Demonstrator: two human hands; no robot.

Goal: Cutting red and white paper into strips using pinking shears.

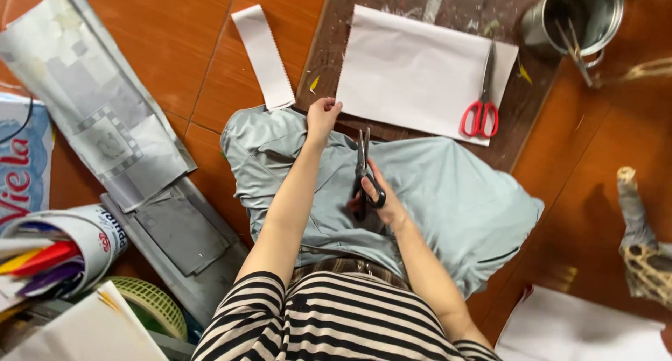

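A pale grey-green cloth [448, 193] lies spread on the floor in front of me. My left hand [322, 117] grips its far edge near the wooden board. My right hand [374, 193] holds black scissors [364, 168] with the blades pointing away from me over the cloth. A white sheet of paper [413, 71] with a zigzag left edge lies on the dark, paint-stained board [434, 1]. Red-handled scissors [481, 102] rest on the sheet's right side.
A white paper strip [264, 57] lies left of the board. A metal pot [581, 15] stands at top right. Folded printed sheets [105, 123], a cup of coloured pens [56, 252] and a green tape roll [150, 301] are at left. More white paper [581, 329] lies bottom right.
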